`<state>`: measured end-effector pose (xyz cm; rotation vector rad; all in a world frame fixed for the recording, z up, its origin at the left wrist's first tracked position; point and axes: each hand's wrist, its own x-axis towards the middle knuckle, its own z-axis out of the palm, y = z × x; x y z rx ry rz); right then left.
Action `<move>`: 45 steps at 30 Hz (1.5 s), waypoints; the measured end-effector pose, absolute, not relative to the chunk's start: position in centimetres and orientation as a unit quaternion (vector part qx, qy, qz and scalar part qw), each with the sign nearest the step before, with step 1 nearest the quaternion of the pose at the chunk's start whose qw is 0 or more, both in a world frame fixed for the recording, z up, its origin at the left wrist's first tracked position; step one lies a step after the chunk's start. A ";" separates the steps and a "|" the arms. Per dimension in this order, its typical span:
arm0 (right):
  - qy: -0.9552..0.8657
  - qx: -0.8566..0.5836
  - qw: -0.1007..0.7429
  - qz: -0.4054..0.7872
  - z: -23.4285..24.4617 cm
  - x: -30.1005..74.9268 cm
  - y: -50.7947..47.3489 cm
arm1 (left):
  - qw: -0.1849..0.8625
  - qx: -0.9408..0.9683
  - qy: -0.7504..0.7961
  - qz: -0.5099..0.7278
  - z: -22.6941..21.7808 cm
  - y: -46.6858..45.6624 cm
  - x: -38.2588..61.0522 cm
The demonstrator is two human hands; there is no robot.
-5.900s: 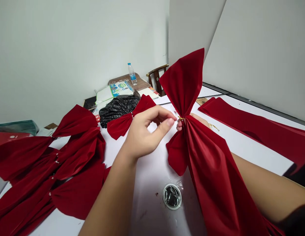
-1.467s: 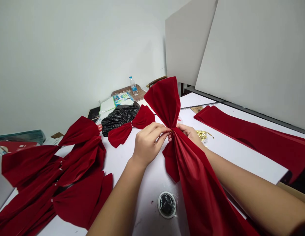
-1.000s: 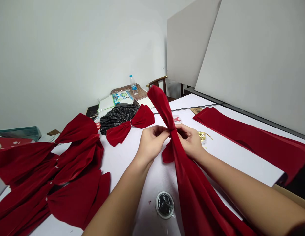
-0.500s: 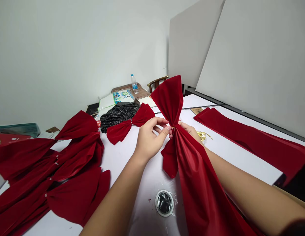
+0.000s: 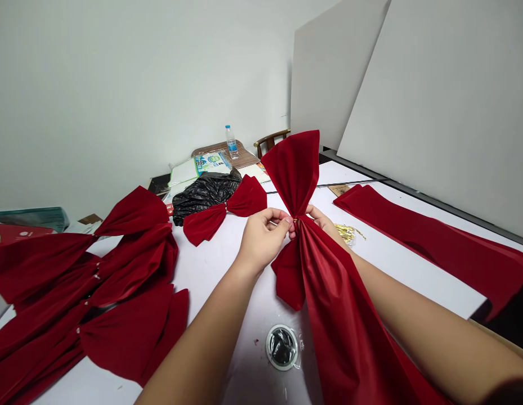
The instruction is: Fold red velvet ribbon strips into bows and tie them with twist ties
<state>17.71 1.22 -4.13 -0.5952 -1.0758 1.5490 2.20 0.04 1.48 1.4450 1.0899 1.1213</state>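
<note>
on the white table [image 5: 413,264], finished bows [image 5: 96,270] crowd your left and a black bag [image 5: 204,191] lies behind; your left hand [image 5: 261,242] and right hand [image 5: 324,222] pinch the red bow [image 5: 295,174] at its gold-tied waist, held above the table's middle.

Red velvet bow [image 5: 324,281] — gold tie [image 5: 295,219] at waist; black bag [image 5: 204,193]; white table [image 5: 413,264]; blue-capped bottle [image 5: 231,142].
</note>
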 end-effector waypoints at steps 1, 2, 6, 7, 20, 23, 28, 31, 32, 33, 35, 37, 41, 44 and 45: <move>-0.454 -0.243 0.544 0.662 -4.2 17.7 1.2 | 0.510 0.582 0.440 0.455 1.5 0.1 2.1; -0.455 -0.237 0.539 0.668 -4.2 17.8 1.2 | 0.530 0.575 0.434 0.447 1.5 0.1 2.0; -0.460 -0.223 0.516 0.688 -4.1 17.7 1.0 | 0.577 0.586 0.411 0.394 1.5 0.5 1.0; -0.458 -0.222 0.504 0.698 -4.1 17.7 1.0 | 0.583 0.596 0.402 0.379 1.5 0.6 0.6; -0.526 -0.196 0.407 0.721 -4.2 17.6 0.2 | 0.517 0.702 0.350 0.343 1.3 1.1 -0.6; -0.533 -0.210 0.460 0.678 -3.8 17.4 0.0 | 0.466 0.713 0.371 0.370 1.3 1.4 -0.5; -0.545 -0.296 0.566 0.543 -2.7 17.5 -0.4 | 0.417 0.699 0.410 0.412 2.1 1.6 -1.3; -0.605 -0.323 0.600 0.412 -2.7 17.8 -0.5 | 0.478 0.689 0.389 0.381 2.7 1.3 -1.6; -0.632 -0.326 0.601 0.364 -2.8 18.0 -0.5 | 0.507 0.683 0.378 0.366 2.8 1.1 -1.6; -0.658 -0.331 0.599 0.314 -2.9 18.1 -0.5 | 0.533 0.673 0.370 0.353 3.0 0.9 -1.6; -0.700 -0.344 0.589 0.213 -3.1 18.3 -0.5 | 0.570 0.652 0.366 0.340 3.2 0.5 -1.4; -0.725 -0.349 0.580 0.129 -3.1 18.3 -0.6 | 0.576 0.640 0.376 0.341 3.4 0.1 -1.2; -0.737 -0.344 0.578 0.069 -2.9 18.3 -0.6 | 0.589 0.631 0.366 0.348 3.3 -0.2 -1.2; -0.720 -0.366 0.584 0.084 -2.9 18.3 -0.5 | 0.613 0.620 0.354 0.339 3.2 -0.1 -1.2; -0.715 -0.372 0.585 0.088 -3.0 18.3 -0.5 | 0.610 0.623 0.358 0.334 3.1 -0.1 -1.1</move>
